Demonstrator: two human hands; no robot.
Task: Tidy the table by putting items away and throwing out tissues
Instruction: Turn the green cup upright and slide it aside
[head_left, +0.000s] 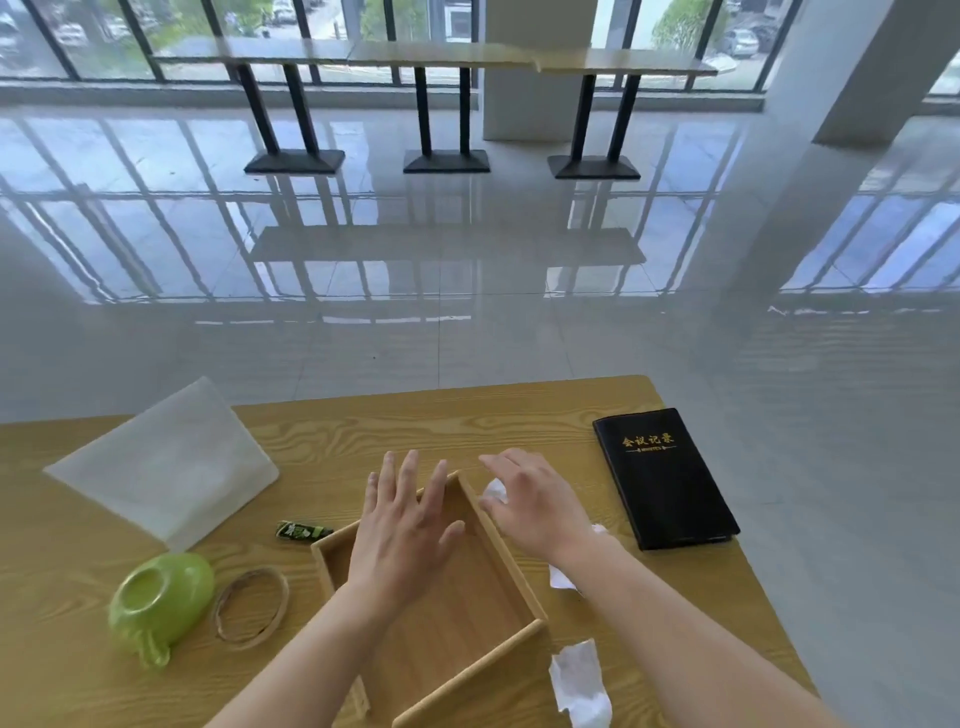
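An open wooden tray (511, 564) lies in the middle of the wooden table (395, 421). My left hand (402, 525) hovers over it, fingers spread, holding nothing. My right hand (535, 499) is just right of the tray, fingers apart, over a crumpled white tissue (493, 491). A second tissue (561, 577) peeks out under my right forearm. A third tissue (579, 686) lies at the tray's near right corner. A black notebook (662, 478) with gold lettering lies at the right. A small green packet (301, 531) lies left of the tray.
A green bowl (161, 597) lies upside down at the left, next to a thin wooden ring (252, 607). A white translucent bag or bin liner (166, 467) stands at the back left. Shiny tiled floor and bar tables (441, 57) lie beyond the table edge.
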